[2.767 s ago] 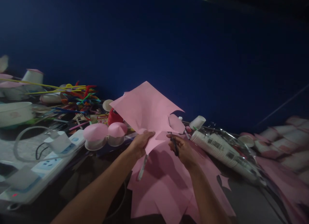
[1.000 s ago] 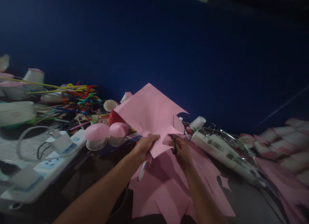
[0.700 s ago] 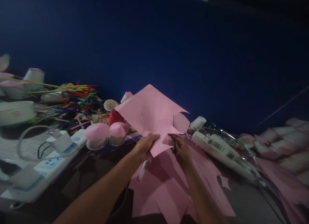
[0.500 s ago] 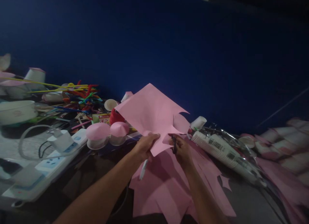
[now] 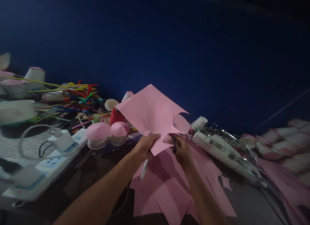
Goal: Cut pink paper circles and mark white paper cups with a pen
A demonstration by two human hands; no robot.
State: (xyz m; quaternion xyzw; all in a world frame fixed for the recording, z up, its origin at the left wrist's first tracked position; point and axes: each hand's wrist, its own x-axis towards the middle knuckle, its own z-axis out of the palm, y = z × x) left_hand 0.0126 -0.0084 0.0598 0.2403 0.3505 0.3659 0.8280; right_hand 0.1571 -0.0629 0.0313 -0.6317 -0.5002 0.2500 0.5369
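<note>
A large pink paper sheet (image 5: 155, 110) with curved cut edges is held up in the middle. My left hand (image 5: 147, 145) pinches its lower edge, thumb on top. A white marker (image 5: 144, 169) sticks out beneath that hand. My right hand (image 5: 182, 150) is closed round dark-handled scissors (image 5: 174, 144), whose blade shows against the sheet beside a rounded, partly cut flap (image 5: 181, 123). More pink sheets (image 5: 167, 186) lie under both hands, overlapping.
Two cups with pink cone tops (image 5: 98, 132) stand left of centre, near a white power strip (image 5: 49, 165) and colourful pipe cleaners (image 5: 84, 92). Bagged stacked paper cups (image 5: 218, 150) lie at the right. A small pink scrap (image 5: 226, 183) rests below them.
</note>
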